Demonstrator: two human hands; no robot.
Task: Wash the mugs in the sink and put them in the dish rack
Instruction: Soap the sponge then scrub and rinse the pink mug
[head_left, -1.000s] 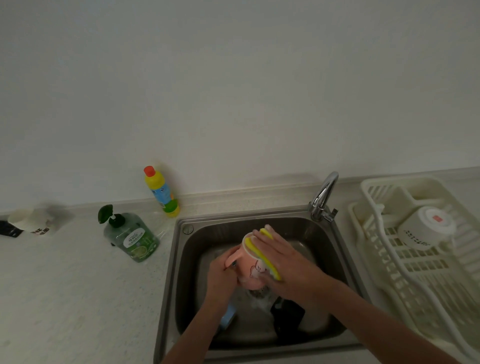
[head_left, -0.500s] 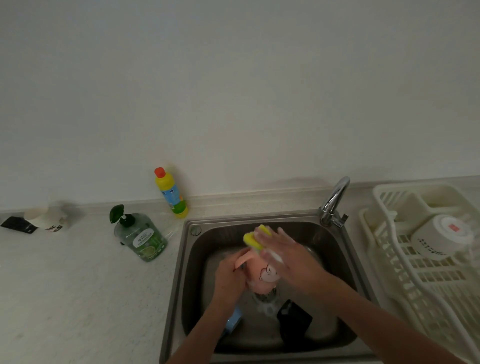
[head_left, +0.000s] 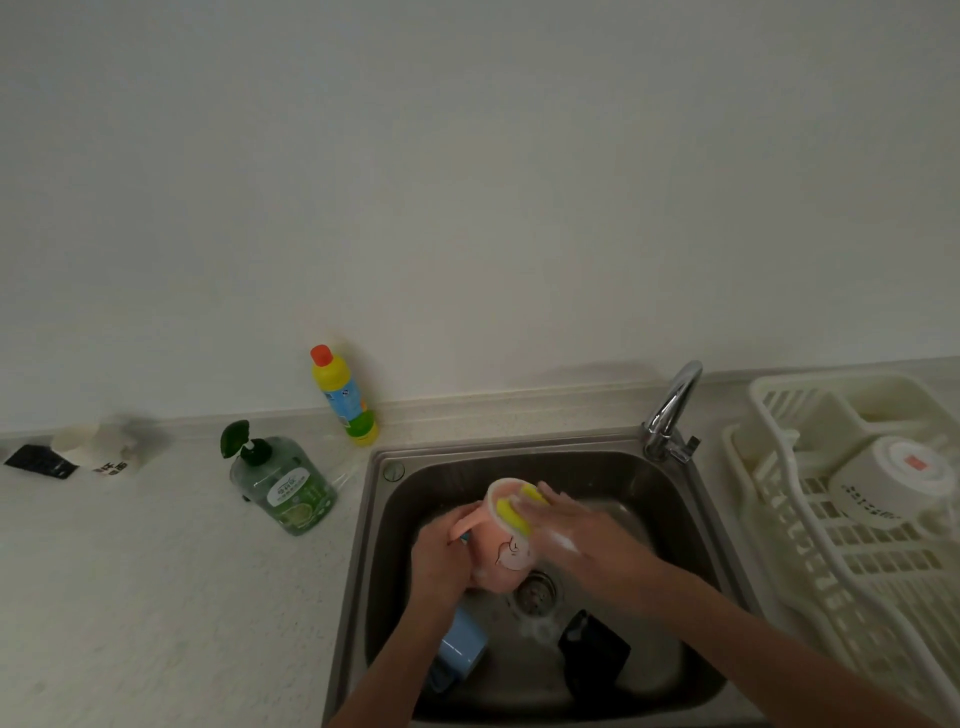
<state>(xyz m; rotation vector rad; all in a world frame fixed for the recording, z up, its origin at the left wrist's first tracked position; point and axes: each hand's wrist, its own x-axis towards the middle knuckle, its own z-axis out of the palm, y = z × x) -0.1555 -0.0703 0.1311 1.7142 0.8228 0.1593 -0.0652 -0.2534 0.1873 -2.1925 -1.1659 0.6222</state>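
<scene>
Over the steel sink (head_left: 691, 525), my left hand (head_left: 439, 558) grips a pink mug (head_left: 506, 551) by its handle, tilted with the rim pointing away. My right hand (head_left: 587, 540) holds a yellow sponge (head_left: 514, 512) against the mug's side near the rim; soap foam covers the fingers. A blue mug (head_left: 460, 647) lies on the sink floor under my left forearm, and a black mug (head_left: 592, 652) lies at the front right of the basin. A white mug (head_left: 893, 480) stands upside down in the cream dish rack (head_left: 810, 571) on the right.
The faucet (head_left: 670, 410) rises at the sink's back right corner. A green soap dispenser (head_left: 280, 480) and a yellow bottle (head_left: 343, 397) stand left of the sink. A white cup (head_left: 98, 447) and a black item (head_left: 39, 461) lie at far left.
The sponge has slid from the mug's rim top down onto its side. The camera view has shifted, so the sink sits further right in the frame.
</scene>
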